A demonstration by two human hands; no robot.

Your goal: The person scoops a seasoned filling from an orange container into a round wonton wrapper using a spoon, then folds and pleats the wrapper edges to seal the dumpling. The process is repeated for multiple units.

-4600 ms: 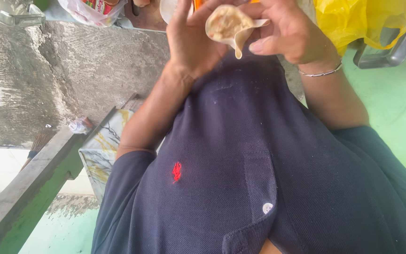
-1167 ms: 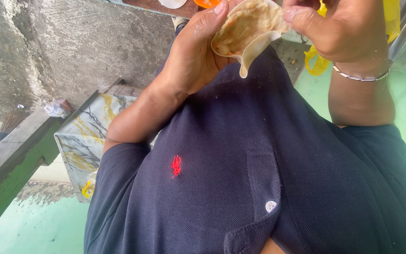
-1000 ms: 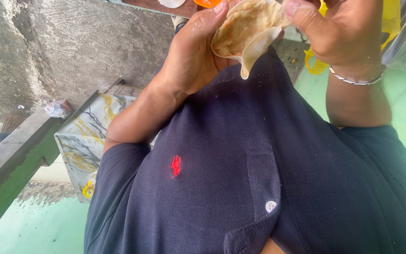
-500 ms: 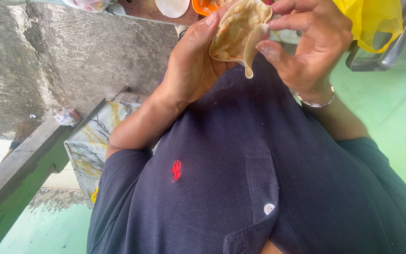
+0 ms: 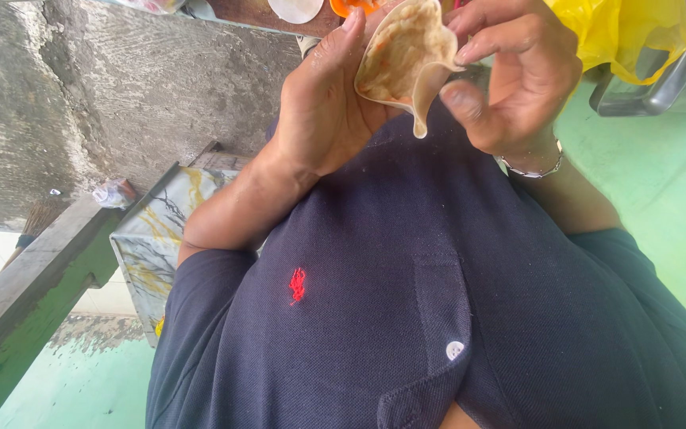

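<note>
The left hand (image 5: 323,103) cradles a thin, round, pale dough wrapper (image 5: 402,59), soft and tearable, while right-hand fingers (image 5: 486,48) pinch its rim.

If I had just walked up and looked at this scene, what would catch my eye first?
Most likely the thin round dough wrapper with filling on it, cupped in the left hand at the top of the view while the right hand pinches its edge. Next, the dark navy shirt filling the lower frame, and the bright yellow plastic bag at the top right.
</note>
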